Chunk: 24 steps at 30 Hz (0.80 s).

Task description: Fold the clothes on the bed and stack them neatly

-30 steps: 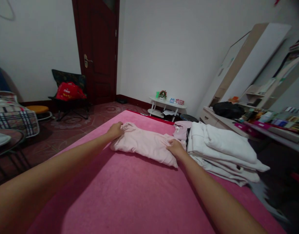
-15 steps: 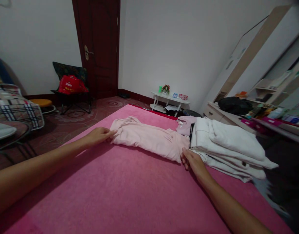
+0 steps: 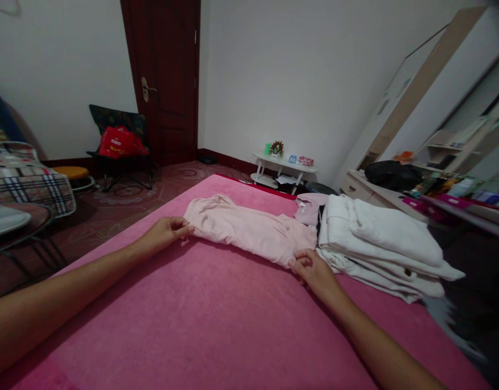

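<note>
A pale pink garment point(image 3: 245, 227), folded into a long strip, lies across the pink bed cover point(image 3: 216, 319). At its left end, my left hand point(image 3: 172, 230) pinches the near corner between thumb and fingers. My right hand point(image 3: 314, 271) grips the near edge close to the right end, with the fingertips partly hidden by cloth and hand. The exact kind of garment cannot be told from its folded shape. Just beyond my right hand rises a stack of folded white clothes point(image 3: 387, 233).
A lilac folded garment point(image 3: 308, 207) lies behind the white stack. Past the bed stand a small white table point(image 3: 285, 162) and a folding chair point(image 3: 123, 116) with a red bag point(image 3: 121, 142). A cluttered dresser point(image 3: 363, 189) borders the right side.
My right hand has shifted slightly left along the garment's near edge and now pinches it there. My left hand has stayed at the left end, its fingers closing on the corner.
</note>
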Motion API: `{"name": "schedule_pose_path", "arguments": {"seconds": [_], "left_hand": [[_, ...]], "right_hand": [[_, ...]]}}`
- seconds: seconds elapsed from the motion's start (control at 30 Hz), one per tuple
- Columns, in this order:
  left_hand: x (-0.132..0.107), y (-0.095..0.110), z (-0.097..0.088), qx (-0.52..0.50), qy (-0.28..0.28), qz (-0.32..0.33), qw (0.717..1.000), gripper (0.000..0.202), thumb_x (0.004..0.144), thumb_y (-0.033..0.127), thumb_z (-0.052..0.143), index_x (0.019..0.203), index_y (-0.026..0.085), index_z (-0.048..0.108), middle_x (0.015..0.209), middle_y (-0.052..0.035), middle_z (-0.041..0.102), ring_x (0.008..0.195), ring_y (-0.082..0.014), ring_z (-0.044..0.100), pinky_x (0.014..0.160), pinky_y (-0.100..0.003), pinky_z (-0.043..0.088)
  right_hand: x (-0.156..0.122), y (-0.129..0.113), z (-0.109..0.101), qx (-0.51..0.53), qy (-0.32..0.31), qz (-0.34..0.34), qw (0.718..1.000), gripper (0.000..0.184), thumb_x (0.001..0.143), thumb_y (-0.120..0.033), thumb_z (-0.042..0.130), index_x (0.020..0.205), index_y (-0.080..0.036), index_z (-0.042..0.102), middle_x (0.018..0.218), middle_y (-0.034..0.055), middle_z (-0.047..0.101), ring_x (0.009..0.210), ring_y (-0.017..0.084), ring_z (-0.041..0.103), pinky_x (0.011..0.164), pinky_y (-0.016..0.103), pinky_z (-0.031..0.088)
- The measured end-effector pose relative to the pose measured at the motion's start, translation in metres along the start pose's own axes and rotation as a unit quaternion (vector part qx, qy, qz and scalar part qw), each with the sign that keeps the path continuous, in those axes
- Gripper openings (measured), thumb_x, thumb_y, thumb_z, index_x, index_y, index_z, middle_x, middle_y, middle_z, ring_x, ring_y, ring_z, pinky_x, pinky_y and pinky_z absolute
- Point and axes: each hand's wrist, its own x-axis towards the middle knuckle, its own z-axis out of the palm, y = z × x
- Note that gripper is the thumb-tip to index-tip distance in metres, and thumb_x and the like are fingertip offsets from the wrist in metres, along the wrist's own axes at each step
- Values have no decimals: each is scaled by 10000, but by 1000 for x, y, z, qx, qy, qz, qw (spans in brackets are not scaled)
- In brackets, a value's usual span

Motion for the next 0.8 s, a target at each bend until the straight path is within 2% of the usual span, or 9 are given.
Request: {"name": "schedule_pose_path", "arguments": {"seconds": [0.2, 0.27, 0.37, 0.47, 0.6, 0.67, 0.7, 0.77, 0.8], "left_hand": [[1, 7, 11, -13, -1, 42, 999, 325, 735, 477, 626, 685, 157, 590, 587, -4, 578, 517, -122, 504, 493, -215, 356], [1, 11, 9, -47, 15, 27, 998, 314, 743, 466, 616, 693, 158, 574, 593, -14, 582, 503, -122, 504, 477, -218, 352], [0, 10, -3, -65, 40, -8, 997, 310, 712, 457, 641, 698, 160, 552, 573, -13, 566, 480, -123, 495, 456, -221, 339], [1, -5, -18, -21, 45, -7, 999, 332, 692, 475, 645, 676, 158, 549, 559, -1, 535, 474, -108, 458, 449, -215, 301], [6, -20, -26, 72, 11, -12, 997, 365, 701, 518, 601, 633, 165, 539, 526, 19, 487, 464, -107, 420, 454, -222, 263], [8, -11, -25, 160, 17, 2, 987, 352, 719, 510, 578, 633, 169, 559, 563, 0, 528, 515, -141, 481, 497, -241, 321], [9, -2, -24, 211, 41, 27, 976, 333, 726, 498, 578, 685, 168, 595, 641, -22, 582, 589, -169, 534, 552, -259, 373], [12, 25, -17, 291, 110, 106, 944, 345, 746, 477, 581, 899, 175, 649, 918, -71, 650, 843, -234, 596, 750, -315, 439], [14, 40, -11, 308, 137, 151, 929, 391, 763, 472, 575, 1015, 181, 639, 1054, -88, 635, 968, -254, 580, 852, -341, 427]], "right_hand": [[2, -8, 5, -9, -13, 1, 1000, 310, 746, -458, 571, 605, -193, 495, 473, -41, 471, 409, 104, 422, 428, 225, 298], [4, -15, -4, -26, 15, -8, 1000, 324, 739, -470, 576, 592, -192, 499, 479, -34, 476, 431, 110, 425, 448, 233, 304], [3, -20, -25, -69, 64, -46, 995, 319, 714, -459, 605, 578, -185, 516, 549, -9, 523, 528, 128, 473, 526, 247, 348], [-3, -8, -39, -98, 70, -62, 991, 310, 718, -449, 593, 570, -186, 523, 572, -2, 530, 566, 140, 482, 556, 258, 357], [-9, 14, -37, -103, 39, -51, 993, 306, 712, -443, 578, 546, -199, 500, 539, -11, 503, 537, 143, 465, 534, 264, 354], [-8, 13, -34, -122, 21, -45, 991, 290, 696, -428, 588, 531, -202, 509, 528, -6, 515, 532, 150, 474, 529, 267, 353], [-6, 8, -32, -143, 16, -42, 989, 276, 686, -413, 599, 525, -204, 518, 523, -3, 525, 527, 154, 480, 522, 267, 346], [1, -12, -29, -193, 24, -45, 980, 239, 683, -382, 614, 536, -208, 542, 535, 3, 554, 521, 157, 492, 513, 266, 334], [6, -25, -26, -210, 35, -57, 975, 219, 694, -369, 611, 554, -210, 555, 559, 7, 574, 531, 159, 504, 518, 267, 339]]}}
